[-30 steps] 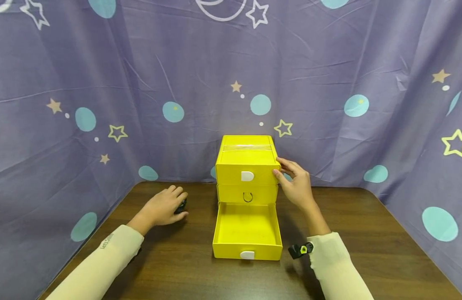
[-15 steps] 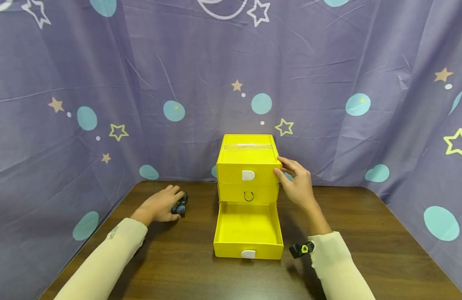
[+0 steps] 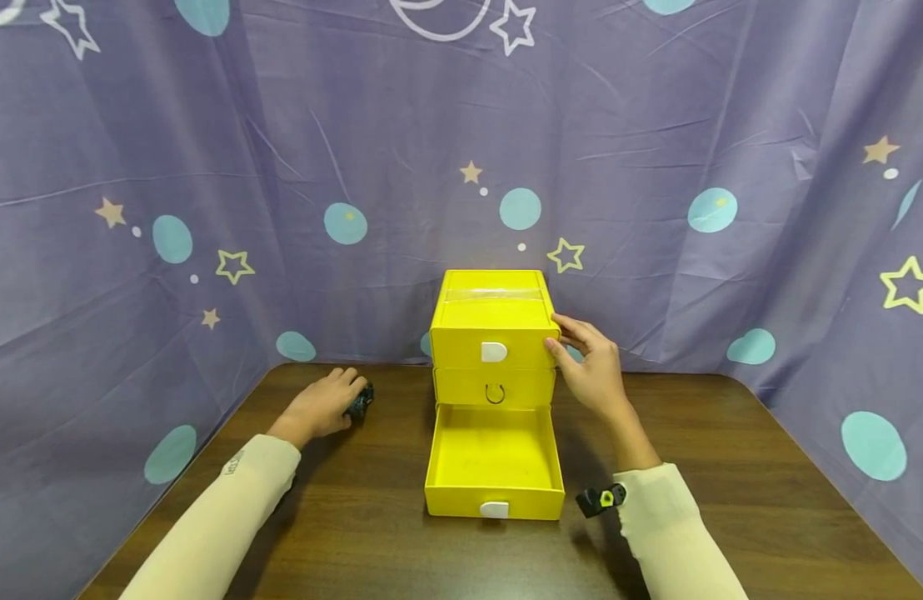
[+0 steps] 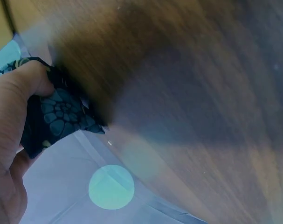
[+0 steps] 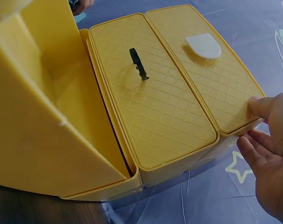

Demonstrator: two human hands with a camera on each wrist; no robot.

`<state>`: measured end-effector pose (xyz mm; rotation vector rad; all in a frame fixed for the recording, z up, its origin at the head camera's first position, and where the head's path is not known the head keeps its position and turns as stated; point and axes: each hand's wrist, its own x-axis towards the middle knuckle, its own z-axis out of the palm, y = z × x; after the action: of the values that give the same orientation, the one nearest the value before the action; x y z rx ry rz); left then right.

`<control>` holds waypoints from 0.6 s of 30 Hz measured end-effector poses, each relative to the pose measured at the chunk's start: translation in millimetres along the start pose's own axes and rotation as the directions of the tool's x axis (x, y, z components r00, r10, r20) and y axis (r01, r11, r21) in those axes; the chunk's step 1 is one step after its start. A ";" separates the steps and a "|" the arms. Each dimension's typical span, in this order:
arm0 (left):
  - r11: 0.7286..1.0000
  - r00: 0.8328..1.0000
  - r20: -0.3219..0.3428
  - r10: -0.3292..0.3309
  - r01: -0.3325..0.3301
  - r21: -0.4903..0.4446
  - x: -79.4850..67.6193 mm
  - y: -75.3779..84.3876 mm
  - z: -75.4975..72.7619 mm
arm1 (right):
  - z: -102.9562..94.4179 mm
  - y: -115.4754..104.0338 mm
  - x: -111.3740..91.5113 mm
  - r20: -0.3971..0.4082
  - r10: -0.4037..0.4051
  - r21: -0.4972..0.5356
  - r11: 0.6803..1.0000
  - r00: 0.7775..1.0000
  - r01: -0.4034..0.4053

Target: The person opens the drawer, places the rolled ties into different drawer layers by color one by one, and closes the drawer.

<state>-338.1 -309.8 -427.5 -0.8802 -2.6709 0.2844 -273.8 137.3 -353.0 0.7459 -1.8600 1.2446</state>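
Observation:
My left hand (image 3: 322, 407) is low over the table's left side, pinching a small dark item with a teal flower pattern (image 4: 62, 112) between thumb and fingers. It looks like folded cloth or a little pouch; the hand hides much of it. At centre stands a yellow three-drawer box (image 3: 495, 312). Its bottom drawer (image 3: 495, 502) is pulled out, with nothing seen inside. My right hand (image 3: 598, 372) holds the box's upper right edge, thumb on the top drawer's front (image 5: 216, 88) and fingers along the side.
A white tab (image 5: 204, 45) marks the top drawer, and a dark ring-like handle (image 5: 138, 64) the middle one. Clear tape (image 3: 495, 293) crosses the box's top. The brown wooden table (image 3: 386, 550) meets a purple patterned curtain (image 3: 401, 125) at the back and sides.
My left hand has shifted slightly, turning the dark patterned item, of which more shows than a second ago. The right hand and the yellow box have stayed put.

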 end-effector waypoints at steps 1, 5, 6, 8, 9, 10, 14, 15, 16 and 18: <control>1.000 1.000 -0.007 -0.002 0.002 0.002 0.1 0.0 -0.8 | 0.1 -0.1 -0.1 0.002 0.006 0.004 1.000 1.000 -0.006; 1.000 0.999 -0.041 0.007 -0.006 0.027 1.0 -1.4 -3.9 | 0.1 -1.4 0.1 0.006 0.023 0.018 1.000 1.000 -0.023; 0.999 0.999 -0.049 0.010 -0.009 0.033 1.2 -1.8 -5.0 | 0.1 -1.5 0.0 0.007 0.024 0.019 1.000 1.000 -0.025; 0.999 0.998 -0.069 0.015 -0.011 0.045 1.9 -2.4 -7.6 | 0.1 -1.4 -0.1 0.007 0.024 0.018 1.000 1.000 -0.025; 0.999 0.997 -0.075 0.015 -0.012 0.050 2.3 -2.6 -9.2 | 0.1 -1.2 -0.1 0.007 0.024 0.017 1.000 1.000 -0.024; 0.998 0.996 -0.082 0.019 -0.015 0.059 2.8 -2.5 -11.1 | 0.2 -0.9 -0.1 0.006 0.022 0.016 1.000 1.000 -0.022; 0.995 0.992 -0.120 0.035 -0.024 0.097 5.5 -1.2 -19.4 | -0.3 -1.0 0.2 0.003 0.009 0.010 1.000 1.000 -0.009; 0.994 0.991 -0.130 0.042 -0.028 0.106 6.0 -0.7 -21.9 | -0.4 -1.3 0.2 0.004 0.005 0.009 1.000 1.000 -0.005; 0.993 0.989 -0.141 0.051 -0.034 0.116 6.8 0.1 -24.5 | -0.5 -1.3 0.3 0.004 0.001 0.006 1.000 1.000 -0.001; 0.990 0.984 -0.164 0.073 -0.051 0.132 8.2 1.6 -29.6 | -0.7 -1.0 0.6 0.003 -0.002 0.005 1.000 1.000 0.002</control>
<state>-332.9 -300.9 -398.5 -0.9064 -2.4441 0.3727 -273.1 137.6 -351.8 0.7524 -1.8595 1.2479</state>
